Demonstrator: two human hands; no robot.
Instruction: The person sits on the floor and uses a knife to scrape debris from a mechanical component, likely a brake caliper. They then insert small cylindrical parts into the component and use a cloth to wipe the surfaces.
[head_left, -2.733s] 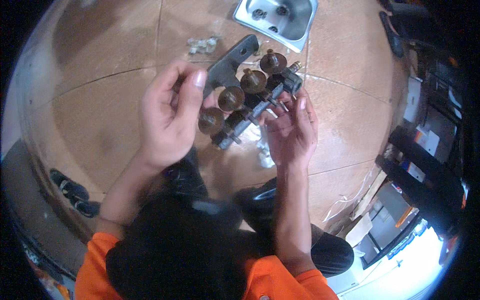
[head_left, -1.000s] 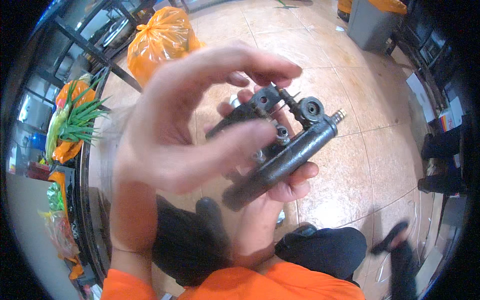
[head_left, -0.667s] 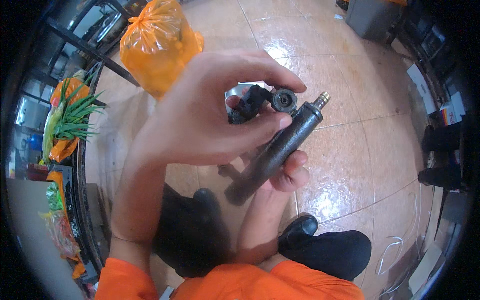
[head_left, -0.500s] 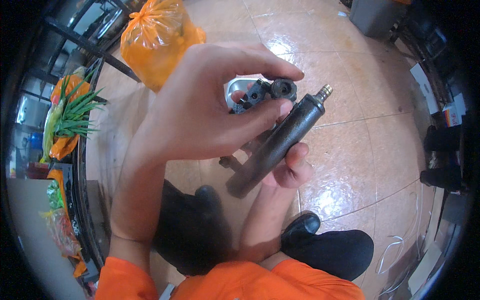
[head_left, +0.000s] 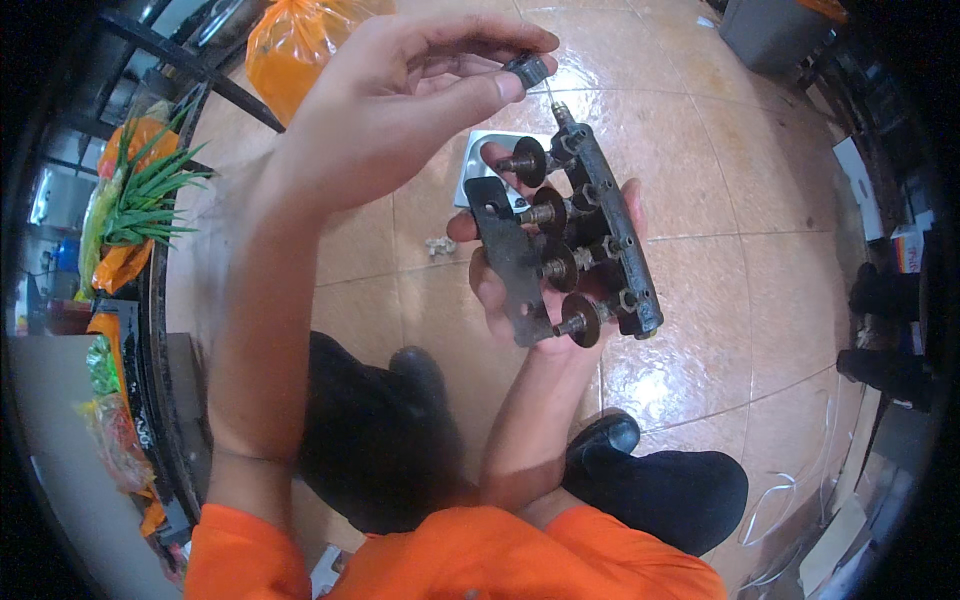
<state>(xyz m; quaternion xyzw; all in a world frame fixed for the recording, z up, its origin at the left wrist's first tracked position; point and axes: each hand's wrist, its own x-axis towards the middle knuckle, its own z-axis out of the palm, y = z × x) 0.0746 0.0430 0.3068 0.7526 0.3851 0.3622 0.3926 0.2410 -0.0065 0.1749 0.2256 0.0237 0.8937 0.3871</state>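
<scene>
1. The floor [head_left: 700, 150] is tiled and far below, so keep all work close over the lap; a dropped part can roll away.
2. The manifold [head_left: 575, 245], a dark bar with four disc valves and a flat plate, lies in the right hand [head_left: 545, 280], which is closed around it from below. Keep it steady and tilted as now.
3. The left hand [head_left: 400, 110] pinches a small cap [head_left: 527, 70] just above the top end of the bar. Keep the pinch narrow and line the cap straight with the stem.
</scene>
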